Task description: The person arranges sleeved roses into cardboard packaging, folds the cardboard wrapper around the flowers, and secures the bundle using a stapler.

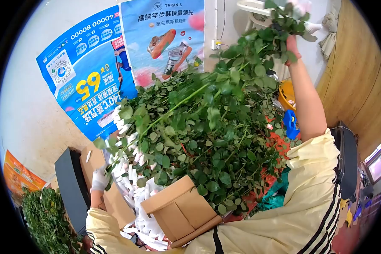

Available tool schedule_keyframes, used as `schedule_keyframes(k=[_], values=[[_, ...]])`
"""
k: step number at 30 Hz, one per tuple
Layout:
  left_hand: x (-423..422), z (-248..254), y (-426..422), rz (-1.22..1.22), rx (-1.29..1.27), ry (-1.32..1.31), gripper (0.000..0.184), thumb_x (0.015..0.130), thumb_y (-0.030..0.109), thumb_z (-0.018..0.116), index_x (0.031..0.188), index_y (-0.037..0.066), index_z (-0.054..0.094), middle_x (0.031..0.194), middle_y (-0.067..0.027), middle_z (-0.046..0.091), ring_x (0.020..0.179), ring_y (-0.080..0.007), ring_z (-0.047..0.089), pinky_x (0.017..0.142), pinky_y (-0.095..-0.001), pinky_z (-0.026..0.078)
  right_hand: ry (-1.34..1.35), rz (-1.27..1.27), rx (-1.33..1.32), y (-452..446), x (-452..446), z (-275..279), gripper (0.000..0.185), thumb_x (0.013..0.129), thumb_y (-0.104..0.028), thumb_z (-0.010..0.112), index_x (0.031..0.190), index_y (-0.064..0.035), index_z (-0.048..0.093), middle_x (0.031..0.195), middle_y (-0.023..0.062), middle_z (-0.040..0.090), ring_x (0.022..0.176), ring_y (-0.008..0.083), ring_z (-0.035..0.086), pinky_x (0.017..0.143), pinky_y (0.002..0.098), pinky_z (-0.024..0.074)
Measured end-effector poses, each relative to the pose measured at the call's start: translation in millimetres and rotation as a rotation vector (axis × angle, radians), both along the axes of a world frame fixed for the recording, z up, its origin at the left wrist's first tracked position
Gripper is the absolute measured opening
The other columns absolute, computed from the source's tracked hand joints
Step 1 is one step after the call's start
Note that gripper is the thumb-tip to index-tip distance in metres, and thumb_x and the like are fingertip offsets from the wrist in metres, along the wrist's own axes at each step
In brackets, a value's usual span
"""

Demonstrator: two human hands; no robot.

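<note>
My right hand point(293, 50), raised at the upper right, is closed around leafy rose stems point(258, 46); leaves hide most of its fingers. A pale pink bloom point(301, 6), partly cut off by the frame's top, shows above it. At the lower left, my left hand point(100, 179) wears a white glove and is closed on a leafy stem point(111, 168). A long green stem point(178, 103) slants between the two hands, slightly blurred. Below lies a large heap of leafy rose stems point(207, 148), with white-wrapped flower heads point(135, 173) along its left side.
A cardboard box piece point(182, 207) stands close in front of my body, another cardboard panel point(116, 199) at left. A blue tape dispenser point(290, 124) and yellow basin point(286, 95) are at right. More greenery point(46, 216) lies lower left. Posters point(165, 25) cover the wall.
</note>
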State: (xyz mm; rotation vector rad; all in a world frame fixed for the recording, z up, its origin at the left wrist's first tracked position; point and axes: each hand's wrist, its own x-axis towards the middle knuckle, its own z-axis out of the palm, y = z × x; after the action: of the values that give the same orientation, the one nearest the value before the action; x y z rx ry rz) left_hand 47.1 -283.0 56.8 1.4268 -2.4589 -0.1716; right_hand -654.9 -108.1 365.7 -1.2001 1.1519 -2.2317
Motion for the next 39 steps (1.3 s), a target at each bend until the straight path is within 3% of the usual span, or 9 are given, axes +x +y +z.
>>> schedule_keyframes(k=[5,8,12,15,18,22,24,30,39], values=[[49.7,-45.9,-1.9,0.162,-0.034,0.066,0.021,0.082,0.019,0.055,0.101,0.013,0.06,0.081,-0.0173,0.064,0.077,-0.0387,0.061,0.069,-0.047,0.048,0.08,-0.295,-0.303,42.0,-21.2,28.3,0.028,0.084,-0.017,0.057,0.108,-0.0033,0.06,0.096,0.0085,0.065,0.076,0.019,0.064,0.067,0.0341,0.0513],[2.4,-35.8,-9.6,0.161,-0.136,0.071,0.03,0.084,0.022,0.054,0.112,0.014,0.057,0.086,-0.0216,0.064,0.08,-0.0389,0.062,0.07,-0.0482,0.049,1.265,-1.101,0.333,58.6,-4.4,47.1,0.049,0.079,-0.005,0.058,0.126,0.0001,0.048,0.119,0.0093,0.057,0.108,0.0199,0.054,0.089,0.0347,0.0454],[-73.0,-19.2,-8.9,-0.084,0.06,0.186,0.083,0.067,0.026,0.072,0.136,0.001,0.032,0.119,-0.0241,0.054,0.112,-0.039,0.051,0.094,-0.0421,0.041,1.231,-0.698,-0.306,19.6,80.2,47.9,0.018,0.084,-0.016,0.053,0.089,0.0008,0.058,0.078,0.01,0.062,0.073,0.0241,0.059,0.067,0.0353,0.0472],[-81.1,-24.9,-14.6,-0.158,0.164,0.267,0.091,0.064,0.029,0.075,0.137,-0.002,0.03,0.129,-0.0248,0.045,0.124,-0.0361,0.04,0.103,-0.0398,0.032,1.515,-0.554,0.237,45.9,185.4,-18.8,0.018,0.08,-0.011,0.052,0.09,0.0027,0.059,0.081,0.018,0.063,0.077,0.0302,0.06,0.072,0.0379,0.0481],[-67.2,4.7,24.4,0.0,-0.018,0.211,0.079,0.071,0.035,0.071,0.133,0.0,0.037,0.129,-0.0244,0.046,0.123,-0.0358,0.041,0.103,-0.0402,0.032,1.858,-0.431,-0.135,70.7,251.4,-112.0,0.041,0.07,-0.01,0.058,0.11,-0.0052,0.055,0.101,0.0137,0.059,0.09,0.03,0.056,0.072,0.0375,0.0457],[-39.0,33.5,81.1,0.007,-0.051,0.421,0.063,0.079,0.025,0.064,0.132,0.001,0.041,0.131,-0.0178,0.047,0.125,-0.0282,0.042,0.104,-0.0355,0.031,2.044,-0.052,0.333,111.5,348.7,-191.1,0.027,0.076,-0.016,0.049,0.102,-0.0085,0.054,0.084,0.0093,0.05,0.079,0.0246,0.054,0.063,0.0348,0.0432],[-37.6,46.3,116.6,0.022,-0.216,0.508,0.054,0.075,0.021,0.067,0.122,0.001,0.051,0.117,-0.0175,0.055,0.112,-0.0326,0.05,0.097,-0.0379,0.038,1.99,0.334,0.945,114.7,391.0,-200.7,0.047,0.078,-0.021,0.05,0.12,-0.002,0.05,0.116,0.0174,0.052,0.101,0.0277,0.054,0.08,0.0346,0.0438],[-37.2,48.5,244.4,-0.188,-0.217,0.41,0.021,0.072,0.014,0.066,0.094,0.012,0.065,0.087,-0.0056,0.06,0.082,-0.0257,0.057,0.075,-0.0374,0.043,2.139,0.276,0.658,135.8,385.3,-325.0,0.064,0.081,-0.036,0.052,0.131,0.0022,0.039,0.128,0.0245,0.045,0.116,0.0327,0.048,0.094,0.0366,0.0374],[-70.1,-4.7,302.4,-0.261,0.105,0.278,0.042,0.067,0.017,0.068,0.107,0.008,0.059,0.13,-0.0145,0.047,0.095,-0.0294,0.056,0.081,-0.0398,0.044,1.757,0.343,0.513,128.2,381.4,-253.1,0.044,0.082,-0.041,0.052,0.118,-0.0144,0.053,0.119,0.0079,0.051,0.111,0.0273,0.048,0.094,0.0357,0.0372]])
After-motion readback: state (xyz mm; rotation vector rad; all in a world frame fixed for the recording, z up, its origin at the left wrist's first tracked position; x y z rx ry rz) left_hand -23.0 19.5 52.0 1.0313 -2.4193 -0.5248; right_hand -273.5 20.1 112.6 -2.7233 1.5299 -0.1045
